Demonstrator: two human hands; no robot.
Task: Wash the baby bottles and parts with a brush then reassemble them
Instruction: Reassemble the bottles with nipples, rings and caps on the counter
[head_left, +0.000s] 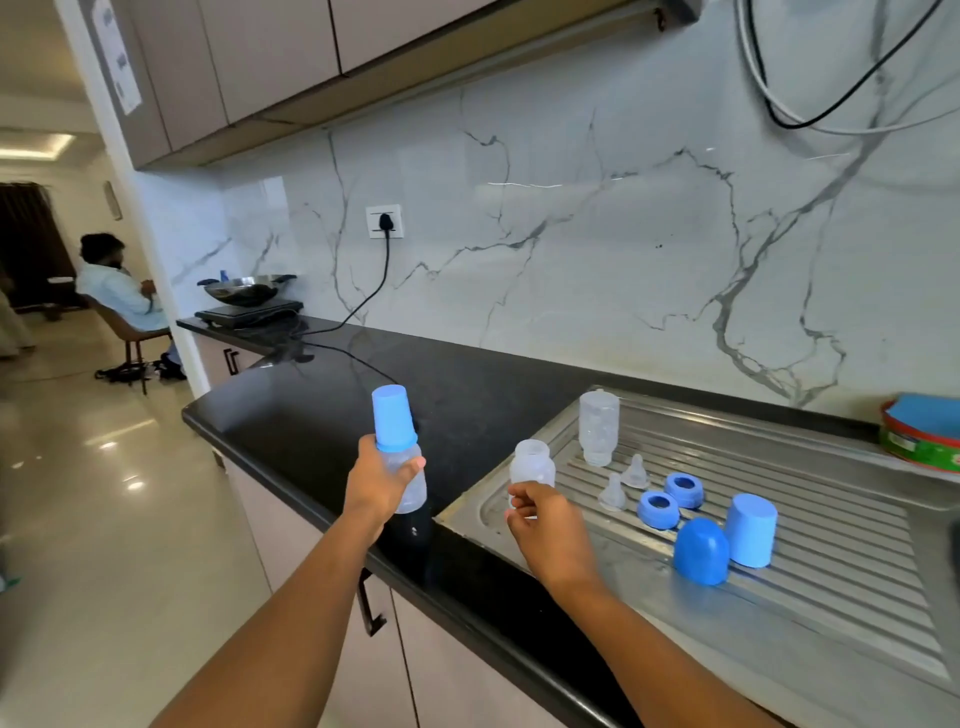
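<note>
Left grip (382, 488), at seven o'clock in frame, was clenched round a blue-capped bottle (397, 447) above the black tabletop (311, 415). Right grip (540, 525), at five o'clock, curled beside a small clear bottle (532, 465) on the steel drainer (779, 597); whether it grasped was unclear. At its three o'clock stood blue rings (658, 509) and caps (750, 530).
</note>
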